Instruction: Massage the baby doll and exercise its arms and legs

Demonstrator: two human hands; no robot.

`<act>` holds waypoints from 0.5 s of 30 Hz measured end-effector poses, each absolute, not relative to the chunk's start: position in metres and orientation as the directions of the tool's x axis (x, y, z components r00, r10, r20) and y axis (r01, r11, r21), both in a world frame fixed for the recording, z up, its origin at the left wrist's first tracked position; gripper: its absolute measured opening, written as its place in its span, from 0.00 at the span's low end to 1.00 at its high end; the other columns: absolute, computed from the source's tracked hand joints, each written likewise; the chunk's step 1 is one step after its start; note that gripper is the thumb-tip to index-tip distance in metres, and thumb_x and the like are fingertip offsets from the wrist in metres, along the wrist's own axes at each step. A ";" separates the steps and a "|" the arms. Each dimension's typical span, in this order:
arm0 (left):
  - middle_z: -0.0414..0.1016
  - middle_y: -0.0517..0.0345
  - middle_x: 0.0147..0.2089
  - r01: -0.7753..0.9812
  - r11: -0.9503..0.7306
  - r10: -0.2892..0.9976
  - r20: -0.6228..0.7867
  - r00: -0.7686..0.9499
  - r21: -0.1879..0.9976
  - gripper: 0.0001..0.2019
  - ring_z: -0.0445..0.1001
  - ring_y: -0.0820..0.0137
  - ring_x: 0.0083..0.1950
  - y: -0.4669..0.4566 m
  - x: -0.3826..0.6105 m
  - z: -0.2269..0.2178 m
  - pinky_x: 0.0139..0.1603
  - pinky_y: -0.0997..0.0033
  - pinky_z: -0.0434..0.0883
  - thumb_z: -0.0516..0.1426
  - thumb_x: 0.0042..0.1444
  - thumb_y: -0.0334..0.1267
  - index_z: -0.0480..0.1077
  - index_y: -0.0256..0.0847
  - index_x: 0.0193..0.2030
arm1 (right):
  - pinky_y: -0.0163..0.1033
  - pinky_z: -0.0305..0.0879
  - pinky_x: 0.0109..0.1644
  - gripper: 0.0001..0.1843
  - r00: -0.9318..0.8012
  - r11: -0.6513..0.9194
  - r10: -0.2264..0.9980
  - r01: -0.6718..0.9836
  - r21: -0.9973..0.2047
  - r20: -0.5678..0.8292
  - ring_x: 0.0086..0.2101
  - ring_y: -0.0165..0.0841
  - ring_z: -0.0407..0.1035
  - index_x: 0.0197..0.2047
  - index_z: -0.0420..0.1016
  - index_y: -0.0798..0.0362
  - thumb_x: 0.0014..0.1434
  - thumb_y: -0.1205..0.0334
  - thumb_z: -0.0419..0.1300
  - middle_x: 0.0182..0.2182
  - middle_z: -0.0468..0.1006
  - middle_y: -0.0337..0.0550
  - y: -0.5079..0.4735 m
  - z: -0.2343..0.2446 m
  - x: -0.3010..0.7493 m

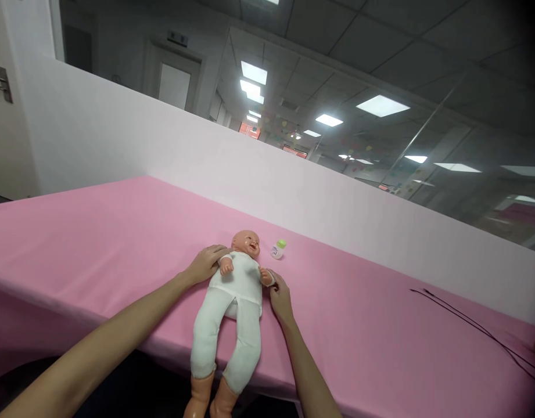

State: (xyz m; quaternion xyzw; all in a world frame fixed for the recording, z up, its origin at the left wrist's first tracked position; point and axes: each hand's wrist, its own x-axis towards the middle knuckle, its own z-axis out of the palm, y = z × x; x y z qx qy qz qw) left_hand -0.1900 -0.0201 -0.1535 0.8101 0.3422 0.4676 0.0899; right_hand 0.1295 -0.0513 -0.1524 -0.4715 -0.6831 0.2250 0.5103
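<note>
Presumably, left fingers (214, 249) and right fingers (277, 280) steady the doll (239, 284) between them. Whether they pinch, I cannot tell; next move should support evenly.

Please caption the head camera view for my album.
Left hand and right hand flank a white-clothed doll on a pink tabletop, a green-capped bottle nearby.

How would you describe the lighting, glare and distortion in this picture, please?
Head view: ceiling panels glare white against a dim background; head view: small highlights shine on the doll's head; head view: upper right corner falls to black, and the wall's top edge slopes down rightward; head view: print on the bottle is too small to read.
</note>
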 end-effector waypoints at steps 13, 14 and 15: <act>0.77 0.41 0.57 0.025 -0.282 0.924 0.279 -0.261 0.959 0.31 0.77 0.52 0.60 -0.008 -0.187 -0.159 0.62 0.52 0.73 0.57 0.66 0.47 0.53 0.39 0.71 | 0.37 0.63 0.24 0.33 0.275 0.227 0.929 0.103 -0.968 0.247 0.22 0.33 0.69 0.42 0.71 0.50 0.51 0.29 0.70 0.23 0.78 0.39 -0.055 -0.143 0.127; 0.77 0.41 0.57 0.021 -0.290 0.923 0.285 -0.259 0.957 0.32 0.78 0.52 0.59 -0.009 -0.187 -0.158 0.61 0.52 0.73 0.57 0.66 0.48 0.53 0.39 0.71 | 0.37 0.63 0.24 0.34 0.276 0.232 0.928 0.100 -0.967 0.251 0.22 0.34 0.69 0.42 0.71 0.49 0.51 0.28 0.69 0.22 0.78 0.39 -0.055 -0.143 0.127; 0.76 0.41 0.58 0.020 -0.304 0.920 0.298 -0.255 0.953 0.33 0.77 0.52 0.59 -0.010 -0.186 -0.157 0.62 0.52 0.72 0.57 0.66 0.49 0.51 0.40 0.72 | 0.37 0.62 0.23 0.34 0.277 0.235 0.927 0.098 -0.967 0.253 0.21 0.34 0.69 0.41 0.70 0.49 0.52 0.27 0.68 0.22 0.78 0.40 -0.054 -0.143 0.127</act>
